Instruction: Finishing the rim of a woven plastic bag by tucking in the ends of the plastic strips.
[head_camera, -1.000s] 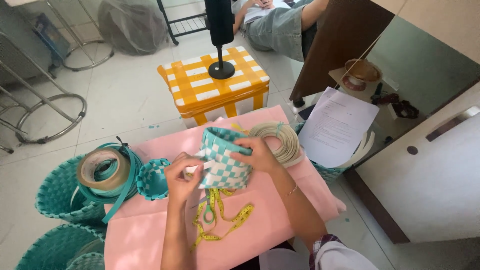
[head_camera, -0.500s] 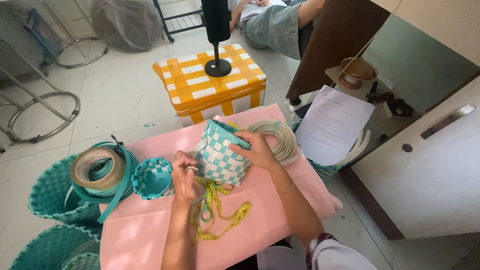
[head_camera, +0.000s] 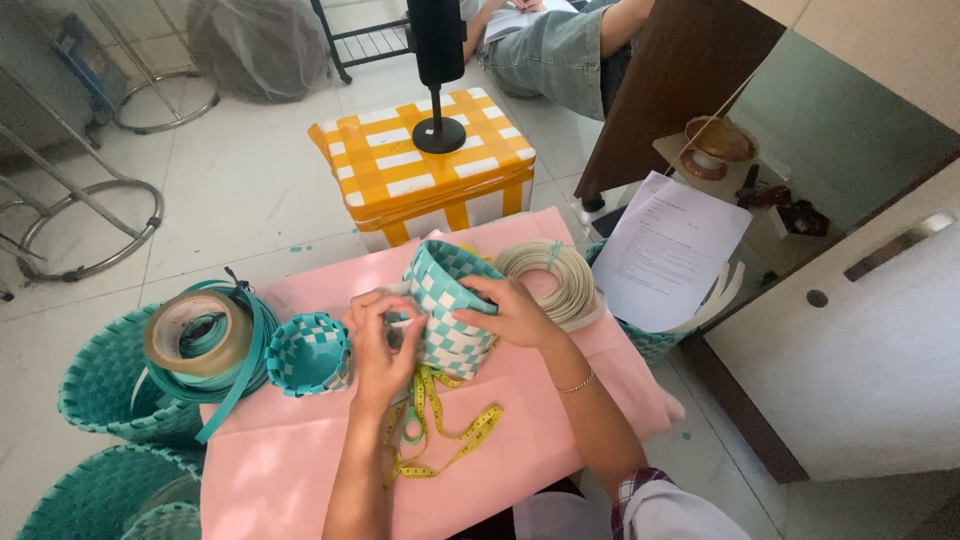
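At the centre of the frame both hands grip a teal-and-white woven basket (head_camera: 445, 310) tipped on its side, its mouth turned toward the upper left. The left hand (head_camera: 380, 340) pinches its near edge; the right hand (head_camera: 515, 312) wraps its side. It hovers over a pink surface (head_camera: 290, 470) on a pale tiled floor (head_camera: 250, 210).

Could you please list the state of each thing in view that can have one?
Teal-and-white woven basket: tipped on its side, held by both hands.
Left hand: fingers on the basket's rim.
Right hand: gripping the basket's side.
Small woven basket: upright, empty.
Yellow tape measure: unrolled, loose on the pink table.
Teal strap coil: wound, one end trailing.
Pale strap coil: wound, lying flat.
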